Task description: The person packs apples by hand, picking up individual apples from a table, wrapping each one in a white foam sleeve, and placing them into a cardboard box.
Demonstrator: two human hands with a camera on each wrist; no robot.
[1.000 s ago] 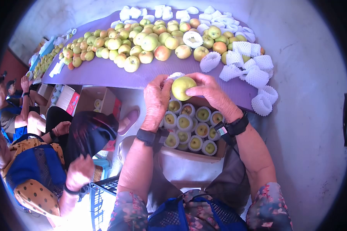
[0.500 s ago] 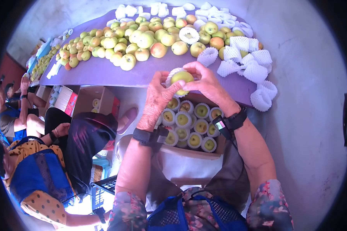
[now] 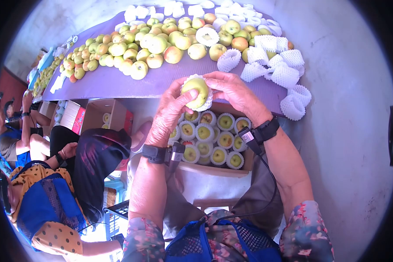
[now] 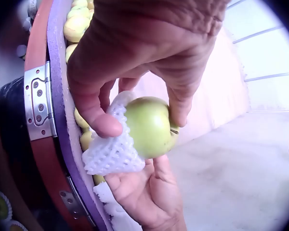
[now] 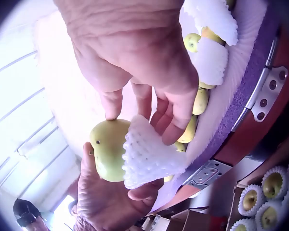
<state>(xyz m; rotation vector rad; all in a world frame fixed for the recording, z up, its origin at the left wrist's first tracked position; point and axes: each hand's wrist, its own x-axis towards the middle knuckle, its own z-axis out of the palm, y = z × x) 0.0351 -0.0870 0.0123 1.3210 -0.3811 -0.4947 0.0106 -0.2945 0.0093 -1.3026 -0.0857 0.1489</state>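
A yellow-green apple (image 3: 195, 91) is partly inside a white foam fruit net (image 4: 116, 149), its stem end bare. My left hand (image 3: 166, 109) grips the apple in its net, thumb by the stem and fingers round the netted side. From the other side, my right hand (image 3: 236, 92) pinches the net's edge with its fingers, its thumb tip against the apple's bare skin in the right wrist view. Below both hands stands a cardboard box (image 3: 244, 168) with netted apples (image 3: 204, 132) in rows.
A purple-covered table (image 3: 105, 85) bears a heap of loose apples (image 3: 155, 43), with foam nets (image 3: 288, 65) piled at its right. On the left sits another person (image 3: 48, 205) in a blue vest, near an open box (image 3: 98, 115) and a black crate (image 3: 118, 209).
The net has come over more of the apple, which was mostly bare a second ago. Both hands have shifted slightly left with it. The neighbouring person's arm has lowered.
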